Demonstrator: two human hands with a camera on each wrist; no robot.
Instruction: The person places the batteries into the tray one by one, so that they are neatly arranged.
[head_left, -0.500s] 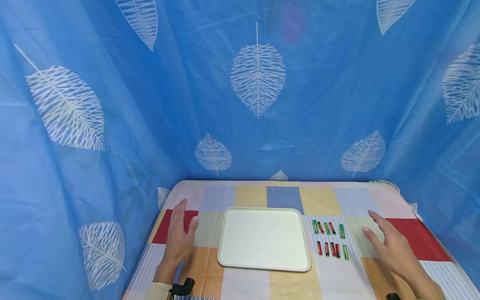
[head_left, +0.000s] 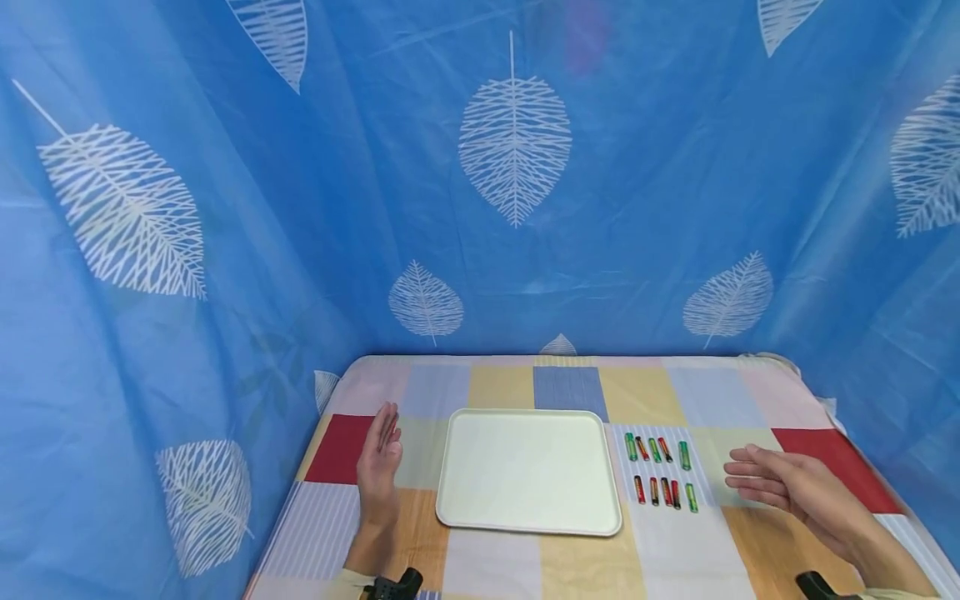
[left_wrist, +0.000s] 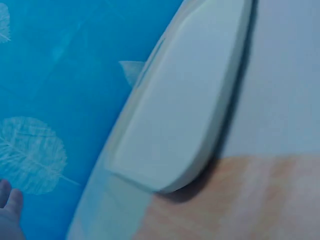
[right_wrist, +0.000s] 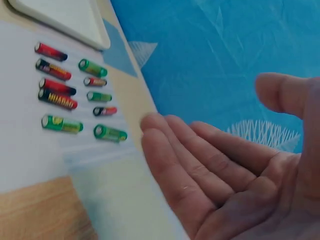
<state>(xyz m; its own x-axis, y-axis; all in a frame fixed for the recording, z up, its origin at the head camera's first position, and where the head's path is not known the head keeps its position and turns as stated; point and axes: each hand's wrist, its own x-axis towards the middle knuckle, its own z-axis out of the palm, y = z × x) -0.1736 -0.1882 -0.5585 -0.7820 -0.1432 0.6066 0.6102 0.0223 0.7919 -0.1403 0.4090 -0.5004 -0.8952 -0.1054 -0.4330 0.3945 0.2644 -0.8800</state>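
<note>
Patchwork cloth (head_left: pixel 501 387) bears two rows of green and red-and-black batteries (right_wrist: pixel 58 99), left hand (head_left: pixel 380 462) and right hand (head_left: pixel 806 492) uncurled.

We located the tray (head_left: pixel 529 471) near the middle of the surface (head_left: pixel 495 567). To its right, we recorded ten batteries (head_left: pixel 666 492) in two rows of five, one row behind the other. We noted the left hand (head_left: pixel 378 471) to the left of the tray and the right hand (head_left: pixel 806 493) to the right of the batteries. Behind the surface and along both sides, we observed the curtain (head_left: pixel 517 283).
</note>
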